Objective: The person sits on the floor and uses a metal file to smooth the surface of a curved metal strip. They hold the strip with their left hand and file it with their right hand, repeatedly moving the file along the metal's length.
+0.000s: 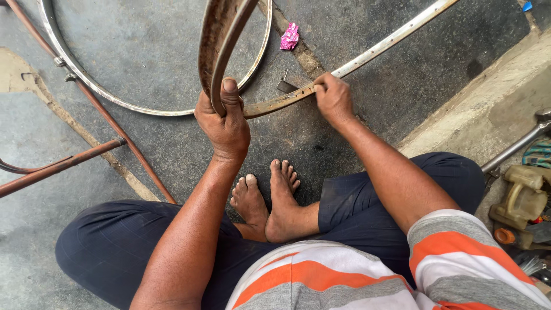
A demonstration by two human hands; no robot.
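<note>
With your left hand [222,123] clamped on the upright rusty wheel rim [213,51] and your right hand [333,99] pinching its lower edge, a slip risks cutting 1 finger.

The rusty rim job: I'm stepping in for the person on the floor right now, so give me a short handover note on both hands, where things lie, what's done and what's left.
Left hand: grip closed around the rusty wheel rim, holding it upright on edge.
Right hand: pinched on the curved metal strip, where its rusty end meets the rim.
Nearby: a second, shiny rim lies flat on the floor; a pink wrapper beyond; a small metal piece just behind the strip; tools at the right edge.
Done: rim and strip both in hand.
Left: I cannot tell whether the strip is attached; judge by feel.
</note>
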